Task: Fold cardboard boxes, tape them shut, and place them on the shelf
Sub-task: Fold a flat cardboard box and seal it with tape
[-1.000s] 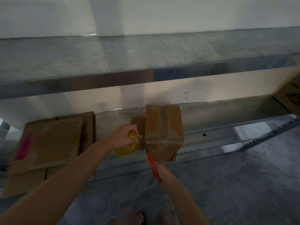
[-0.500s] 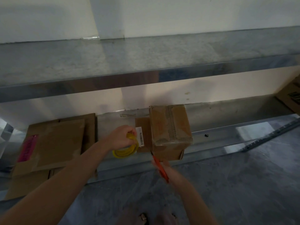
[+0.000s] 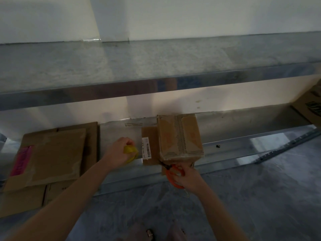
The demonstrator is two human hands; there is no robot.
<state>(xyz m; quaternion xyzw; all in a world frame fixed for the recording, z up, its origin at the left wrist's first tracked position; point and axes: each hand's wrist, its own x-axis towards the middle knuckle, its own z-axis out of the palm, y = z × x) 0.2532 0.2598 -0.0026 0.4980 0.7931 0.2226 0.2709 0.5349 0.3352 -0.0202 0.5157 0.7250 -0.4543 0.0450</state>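
Note:
A small taped cardboard box stands on the lower metal shelf, slightly overhanging its front edge. My left hand grips a yellow tape roll on the shelf, left of the box. A flat cardboard piece with a barcode label lies between the roll and the box. My right hand holds orange-handled scissors at the box's lower front left corner, blades pointing up toward it.
Flattened cardboard boxes, one with a pink label, lie stacked on the shelf's left end. An upper shelf runs overhead. Another box sits at the far right. The grey floor lies in front.
My left hand has drawn the tape roll left, away from the box. My right hand with the scissors shifted right to the box's front corner. The barcode-labelled cardboard is uncovered.

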